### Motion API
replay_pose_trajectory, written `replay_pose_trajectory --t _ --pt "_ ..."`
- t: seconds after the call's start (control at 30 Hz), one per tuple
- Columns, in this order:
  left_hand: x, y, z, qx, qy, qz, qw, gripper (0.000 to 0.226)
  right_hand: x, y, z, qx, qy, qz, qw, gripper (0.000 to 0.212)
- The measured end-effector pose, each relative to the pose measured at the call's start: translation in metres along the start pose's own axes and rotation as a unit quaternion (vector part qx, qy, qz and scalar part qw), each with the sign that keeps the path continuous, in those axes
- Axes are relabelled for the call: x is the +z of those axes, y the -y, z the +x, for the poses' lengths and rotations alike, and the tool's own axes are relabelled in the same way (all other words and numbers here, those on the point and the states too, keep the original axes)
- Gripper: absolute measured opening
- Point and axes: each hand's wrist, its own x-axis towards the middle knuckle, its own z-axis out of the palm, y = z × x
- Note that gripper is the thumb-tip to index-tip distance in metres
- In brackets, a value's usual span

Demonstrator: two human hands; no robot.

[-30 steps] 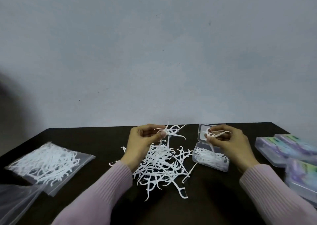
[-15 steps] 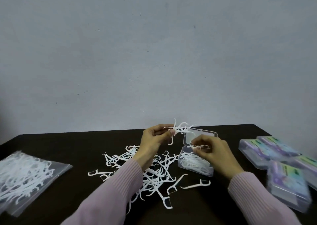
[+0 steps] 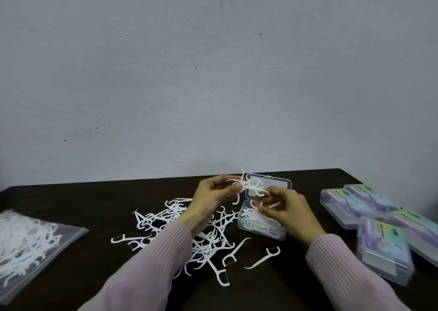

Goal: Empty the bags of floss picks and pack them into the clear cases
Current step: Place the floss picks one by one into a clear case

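A loose heap of white floss picks lies on the dark table. My left hand is raised above it and pinches a small bunch of floss picks. My right hand pinches a single pick over the open clear case, which holds several picks. The case's lid stands open behind both hands. Two stray picks lie in front of the case.
A clear bag full of floss picks lies at the left edge. Several filled, labelled clear cases are piled at the right. The table's far edge meets a grey wall.
The view has shifted, so the table contents appear further left. My hands have come closer together, and my right hand sits lower over the open case.
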Motion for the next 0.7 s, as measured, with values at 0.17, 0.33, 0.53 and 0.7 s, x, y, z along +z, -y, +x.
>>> replay_pose_trajectory --t 0.17,0.33,0.53,0.7 --pt "0.005 0.003 -0.001 0.001 0.024 0.006 1.0 0.017 -0.001 -0.002 0.001 -0.002 -0.039 -0.02 0.999 0.026" --pt "0.01 0.002 -0.002 0.014 0.036 0.03 0.999 0.016 -0.012 0.009 -0.003 -0.009 -0.008 0.05 0.999 0.039" --pt "0.018 0.002 -0.005 0.016 0.056 0.053 0.997 0.019 -0.018 0.007 -0.001 0.024 0.026 0.083 0.996 0.028" --pt "0.014 0.002 -0.005 0.009 0.056 0.062 0.997 0.017 -0.021 0.003 0.001 0.068 -0.001 0.217 0.974 0.02"
